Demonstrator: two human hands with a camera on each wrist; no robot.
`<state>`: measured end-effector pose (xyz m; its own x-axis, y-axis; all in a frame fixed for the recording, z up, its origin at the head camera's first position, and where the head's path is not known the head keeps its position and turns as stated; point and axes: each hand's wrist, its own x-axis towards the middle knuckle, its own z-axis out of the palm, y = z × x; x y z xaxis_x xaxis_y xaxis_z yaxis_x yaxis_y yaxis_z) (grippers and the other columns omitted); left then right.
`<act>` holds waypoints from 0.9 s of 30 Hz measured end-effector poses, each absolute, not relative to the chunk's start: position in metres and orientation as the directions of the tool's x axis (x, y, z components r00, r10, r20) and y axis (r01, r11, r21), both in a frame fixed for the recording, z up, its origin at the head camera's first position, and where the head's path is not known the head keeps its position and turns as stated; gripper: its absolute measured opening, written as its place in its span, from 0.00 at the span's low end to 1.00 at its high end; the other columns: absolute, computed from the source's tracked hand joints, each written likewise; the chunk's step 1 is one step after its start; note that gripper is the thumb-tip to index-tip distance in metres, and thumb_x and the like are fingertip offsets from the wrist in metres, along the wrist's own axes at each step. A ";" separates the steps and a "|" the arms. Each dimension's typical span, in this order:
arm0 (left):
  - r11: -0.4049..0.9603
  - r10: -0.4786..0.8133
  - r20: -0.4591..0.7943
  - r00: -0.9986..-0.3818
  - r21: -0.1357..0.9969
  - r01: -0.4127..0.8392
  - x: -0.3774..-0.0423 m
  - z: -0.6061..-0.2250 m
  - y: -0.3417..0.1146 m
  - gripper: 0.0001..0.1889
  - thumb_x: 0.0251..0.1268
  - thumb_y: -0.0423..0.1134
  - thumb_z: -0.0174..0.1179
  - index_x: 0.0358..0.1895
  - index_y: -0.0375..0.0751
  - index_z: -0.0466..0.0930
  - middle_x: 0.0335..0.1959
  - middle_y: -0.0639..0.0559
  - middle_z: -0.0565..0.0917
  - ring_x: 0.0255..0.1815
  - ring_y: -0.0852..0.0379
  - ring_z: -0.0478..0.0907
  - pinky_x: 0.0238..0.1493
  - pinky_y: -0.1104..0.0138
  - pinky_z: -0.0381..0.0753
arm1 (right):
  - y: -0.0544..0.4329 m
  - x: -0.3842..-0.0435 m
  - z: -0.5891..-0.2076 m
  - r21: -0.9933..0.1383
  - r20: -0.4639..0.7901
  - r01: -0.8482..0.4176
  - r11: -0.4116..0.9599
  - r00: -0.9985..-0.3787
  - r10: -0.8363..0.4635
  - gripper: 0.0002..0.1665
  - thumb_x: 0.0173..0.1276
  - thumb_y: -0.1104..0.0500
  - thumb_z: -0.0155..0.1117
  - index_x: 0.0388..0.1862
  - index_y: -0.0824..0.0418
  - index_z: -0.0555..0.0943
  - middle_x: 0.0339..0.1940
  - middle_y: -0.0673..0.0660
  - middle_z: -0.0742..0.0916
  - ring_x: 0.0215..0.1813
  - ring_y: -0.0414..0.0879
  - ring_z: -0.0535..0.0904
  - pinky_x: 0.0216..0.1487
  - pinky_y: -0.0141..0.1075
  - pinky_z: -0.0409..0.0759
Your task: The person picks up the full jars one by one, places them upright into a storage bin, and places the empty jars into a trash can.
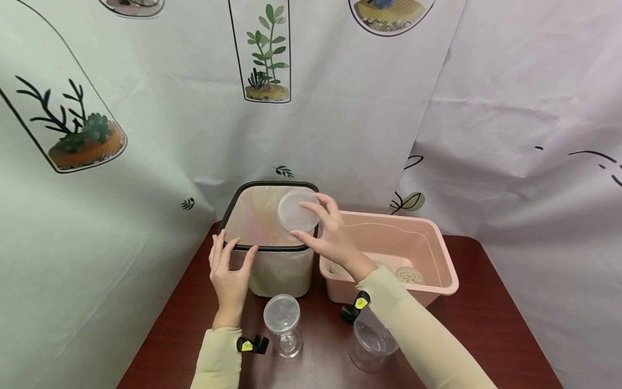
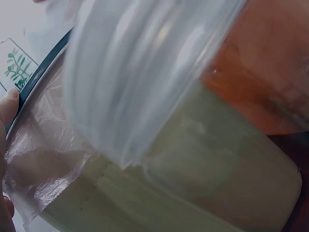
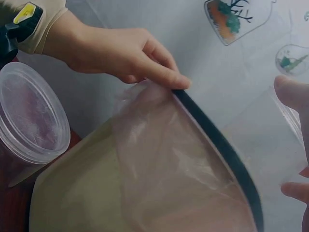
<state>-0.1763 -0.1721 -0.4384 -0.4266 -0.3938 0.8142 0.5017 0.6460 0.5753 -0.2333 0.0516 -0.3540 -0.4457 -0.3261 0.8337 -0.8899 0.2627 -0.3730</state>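
My right hand [image 1: 335, 237] grips a clear plastic jar [image 1: 297, 212] with a round translucent lid, thumb on one side and fingers on the other. It is over the right part of a bin [image 1: 282, 273] with a black rim and a thin plastic liner [image 3: 159, 154]. My left hand [image 1: 230, 278] holds the bin's front left corner. In the right wrist view, its thumb lies on the dark rim [image 3: 217, 130]. Between my forearms stands a second clear lidded jar [image 1: 283, 316], whose lid [image 2: 140, 82] fills much of the left wrist view.
A pink tub [image 1: 439, 265] stands right of the bin and holds a round container of pale beads or grains [image 1: 410, 275]. Another clear jar [image 1: 371, 343] stands partly behind my right sleeve. The dark red table [image 1: 491, 319] backs onto a printed white cloth [image 1: 355, 129].
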 end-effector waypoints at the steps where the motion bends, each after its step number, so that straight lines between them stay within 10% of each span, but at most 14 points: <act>1: 0.645 -0.393 0.813 -0.429 0.576 0.502 -0.176 -0.438 -0.171 0.21 0.42 0.34 0.74 0.44 0.34 0.82 0.61 0.40 0.73 0.67 0.43 0.60 0.62 0.47 0.59 | 0.050 -0.234 -0.355 -0.381 0.822 -0.883 0.273 -0.459 -0.338 0.35 0.46 0.58 0.77 0.54 0.63 0.75 0.59 0.68 0.69 0.62 0.55 0.66 0.55 0.44 0.71; 27: 0.648 -0.391 0.832 -0.394 0.553 0.524 -0.174 -0.434 -0.168 0.23 0.34 0.26 0.75 0.43 0.33 0.83 0.58 0.37 0.74 0.65 0.39 0.62 0.60 0.42 0.59 | 0.031 -0.237 -0.356 -0.450 0.537 -0.771 0.452 -0.637 -0.552 0.22 0.62 0.56 0.65 0.53 0.65 0.77 0.60 0.68 0.70 0.60 0.57 0.69 0.56 0.47 0.70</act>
